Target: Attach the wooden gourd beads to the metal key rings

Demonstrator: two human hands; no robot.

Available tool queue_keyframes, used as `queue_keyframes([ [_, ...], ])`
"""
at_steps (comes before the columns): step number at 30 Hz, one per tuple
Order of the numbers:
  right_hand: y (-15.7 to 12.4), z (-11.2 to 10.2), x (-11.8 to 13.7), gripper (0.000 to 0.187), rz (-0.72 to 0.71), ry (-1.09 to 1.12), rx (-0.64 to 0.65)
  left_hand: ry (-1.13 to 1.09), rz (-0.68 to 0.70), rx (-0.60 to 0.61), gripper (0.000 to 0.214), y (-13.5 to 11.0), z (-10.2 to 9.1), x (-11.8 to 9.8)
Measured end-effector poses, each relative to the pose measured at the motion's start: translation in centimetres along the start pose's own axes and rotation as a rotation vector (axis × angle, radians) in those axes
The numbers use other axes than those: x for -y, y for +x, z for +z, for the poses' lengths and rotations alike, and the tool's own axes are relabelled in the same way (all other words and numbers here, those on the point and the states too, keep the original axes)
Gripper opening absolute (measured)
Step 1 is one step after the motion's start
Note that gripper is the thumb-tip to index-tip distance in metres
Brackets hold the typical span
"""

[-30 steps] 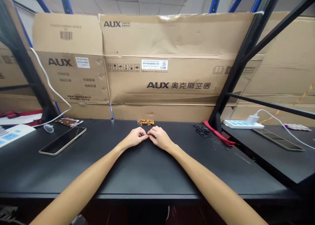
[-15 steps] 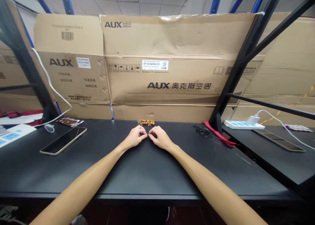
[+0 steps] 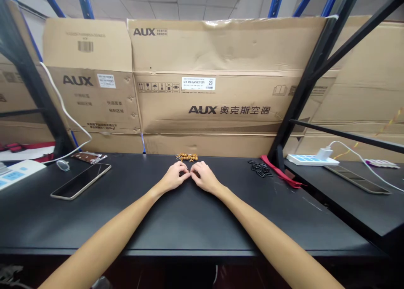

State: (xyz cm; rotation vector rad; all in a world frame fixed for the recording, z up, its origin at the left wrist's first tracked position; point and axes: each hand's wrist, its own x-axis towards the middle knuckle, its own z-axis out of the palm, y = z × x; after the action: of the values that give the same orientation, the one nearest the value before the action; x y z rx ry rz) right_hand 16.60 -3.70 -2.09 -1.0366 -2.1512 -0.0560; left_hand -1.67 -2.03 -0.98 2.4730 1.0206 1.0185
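My left hand (image 3: pixel 173 176) and my right hand (image 3: pixel 203 176) rest close together on the black tabletop (image 3: pixel 221 221), fingers curled, with the fingertips meeting at the middle. Nothing shows between the fingertips, though something very thin could be hidden there. Just beyond them lies a small heap of amber-brown wooden beads (image 3: pixel 187 157), near the table's back edge and apart from my fingers.
To the left lie a smartphone (image 3: pixel 81 181), a clear plastic piece (image 3: pixel 62 165) and a brown packet (image 3: pixel 89 156). To the right are black rings (image 3: pixel 260 168), a red cloth strip (image 3: pixel 279 172) and a white power strip (image 3: pixel 311 160). Flattened cardboard cartons (image 3: pixel 202 103) stand behind the table.
My hands have shifted only slightly, and the fingertips stay together. The beads and other objects have not visibly moved.
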Motion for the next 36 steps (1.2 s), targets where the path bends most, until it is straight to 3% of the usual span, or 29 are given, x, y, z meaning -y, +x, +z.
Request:
queue_keyframes([
  [7, -0.03, -0.05, -0.08, 0.011, 0.106, -0.06, -0.003, 0.046, 0.018, 0.028, 0.018, 0.02, -0.19, -0.09],
  [17, -0.06, -0.15, 0.15, 0.009, -0.04, -0.038, 0.001, 0.094, 0.05, 0.014, 0.02, -0.08, -0.1, -0.34],
  [23, -0.03, -0.16, -0.04, 0.011, 0.074, -0.083, -0.025, 0.137, 0.094, 0.027, 0.019, -0.03, -0.22, -0.33],
  [31, 0.02, -0.21, 0.35, 0.01, -0.017, -0.033, -0.038, 0.13, 0.093, -0.006, 0.018, -0.03, -0.04, -0.24],
  [36, 0.03, -0.3, 0.1, 0.011, 0.067, -0.066, -0.056, 0.15, 0.114, -0.003, 0.018, 0.01, -0.22, -0.33],
])
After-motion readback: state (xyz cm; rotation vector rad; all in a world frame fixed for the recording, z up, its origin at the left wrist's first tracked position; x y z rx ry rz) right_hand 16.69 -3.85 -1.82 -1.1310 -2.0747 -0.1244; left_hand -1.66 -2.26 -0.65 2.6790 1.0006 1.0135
